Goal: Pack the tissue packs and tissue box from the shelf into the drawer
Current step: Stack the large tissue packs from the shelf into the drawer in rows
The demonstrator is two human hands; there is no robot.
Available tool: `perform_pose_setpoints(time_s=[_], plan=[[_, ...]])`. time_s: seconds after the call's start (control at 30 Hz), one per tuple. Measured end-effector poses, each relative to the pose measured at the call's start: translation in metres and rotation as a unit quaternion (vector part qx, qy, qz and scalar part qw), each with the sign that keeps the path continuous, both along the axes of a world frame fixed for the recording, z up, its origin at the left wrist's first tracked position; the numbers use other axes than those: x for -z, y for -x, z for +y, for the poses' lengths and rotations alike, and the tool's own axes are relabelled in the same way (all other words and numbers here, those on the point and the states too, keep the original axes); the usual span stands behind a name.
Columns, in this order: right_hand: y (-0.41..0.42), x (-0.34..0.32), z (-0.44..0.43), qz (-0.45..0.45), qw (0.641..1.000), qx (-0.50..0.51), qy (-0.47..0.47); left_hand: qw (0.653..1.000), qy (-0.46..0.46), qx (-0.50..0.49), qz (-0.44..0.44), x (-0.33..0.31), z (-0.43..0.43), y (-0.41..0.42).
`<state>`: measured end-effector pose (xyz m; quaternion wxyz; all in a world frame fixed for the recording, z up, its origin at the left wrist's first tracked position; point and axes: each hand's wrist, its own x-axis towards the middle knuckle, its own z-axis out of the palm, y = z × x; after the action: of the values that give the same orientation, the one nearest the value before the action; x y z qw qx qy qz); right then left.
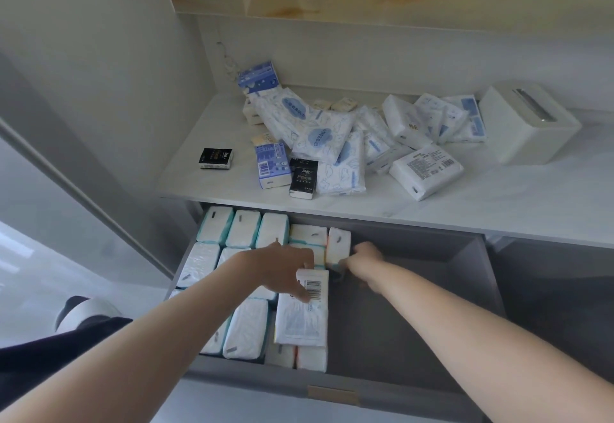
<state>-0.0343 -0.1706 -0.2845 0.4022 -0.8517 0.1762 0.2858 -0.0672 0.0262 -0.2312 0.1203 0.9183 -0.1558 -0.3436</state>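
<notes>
Your left hand (282, 266) is down in the open drawer (415, 306), fingers laid fairly straight across the near end of a barcoded tissue pack (304, 319). The pack lies flat on top of the packed rows (242, 230) under your palm, so the hand seems to steady it rather than clasp it. It probably rests there because no slot has been made for it yet. Just right of that hand, your right hand (365, 255) is curled against the side of an upright tissue pack (338, 245) at the edge of the rows. It is blurred, so you cannot tell whether it grasps the pack or only nudges it leftward to tighten the row. Everything stowed stands on end to your left hand's side, and the drawer floor beyond your right hand is bare. Above both hands, on the shelf (498, 196), the loose tissue packs (332, 143) and the white tissue box (528, 123) are not yet packed.
</notes>
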Motion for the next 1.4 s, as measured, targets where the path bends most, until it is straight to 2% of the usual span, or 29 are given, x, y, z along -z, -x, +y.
perform_pose_setpoints(time_s=[0.1, 0.17, 0.23, 0.3, 0.4, 0.43, 0.5, 0.63, 0.73, 0.87, 1.0, 1.13, 1.27, 1.4], plan=[[0.002, -0.003, 0.001, 0.011, 0.998, -0.016, 0.052, 0.998, 0.053, -0.029, 0.017, -0.01, 0.0, 0.0], [0.004, -0.018, -0.002, 0.019, 0.988, -0.078, 0.134, 0.995, 0.087, -0.046, 0.018, -0.02, -0.002, -0.001], [0.002, -0.035, -0.006, 0.032, 0.979, -0.148, 0.134, 0.989, 0.129, -0.072, 0.025, -0.03, -0.006, -0.001], [0.004, -0.054, -0.012, 0.075, 0.983, -0.165, 0.005, 0.975, 0.192, -0.107, 0.038, -0.037, -0.011, 0.0], [0.006, -0.068, -0.027, 0.134, 0.962, -0.109, -0.211, 0.95, 0.274, -0.146, 0.027, -0.044, -0.018, 0.002], [0.005, -0.069, -0.034, 0.142, 0.952, -0.104, -0.249, 0.943, 0.292, -0.156, 0.024, -0.045, -0.019, 0.002], [0.006, -0.069, -0.045, 0.147, 0.943, -0.133, -0.267, 0.935, 0.308, -0.175, 0.015, -0.046, -0.024, 0.003], [0.011, -0.072, -0.06, 0.118, 0.956, -0.165, -0.213, 0.952, 0.256, -0.157, -0.059, -0.033, -0.038, 0.009], [0.014, -0.072, -0.07, 0.084, 0.978, -0.151, -0.117, 0.967, 0.206, -0.105, -0.11, -0.016, -0.045, 0.016], [0.029, -0.061, -0.073, 0.101, 0.984, -0.143, 0.004, 0.99, 0.046, -0.013, -0.131, 0.004, -0.04, 0.021], [0.051, -0.033, -0.052, 0.13, 0.988, -0.079, -0.022, 0.992, -0.048, 0.064, -0.095, 0.015, -0.031, 0.026], [0.065, -0.014, -0.019, 0.079, 0.993, 0.062, -0.059, 0.986, -0.055, 0.084, -0.134, 0.016, -0.03, 0.03], [0.065, -0.011, -0.013, 0.041, 0.998, 0.038, -0.034, 0.975, -0.063, 0.117, -0.177, 0.024, -0.033, 0.036], [0.055, -0.014, -0.019, 0.057, 0.993, -0.002, -0.102, 0.956, -0.124, 0.147, -0.222, 0.036, -0.038, 0.042]])
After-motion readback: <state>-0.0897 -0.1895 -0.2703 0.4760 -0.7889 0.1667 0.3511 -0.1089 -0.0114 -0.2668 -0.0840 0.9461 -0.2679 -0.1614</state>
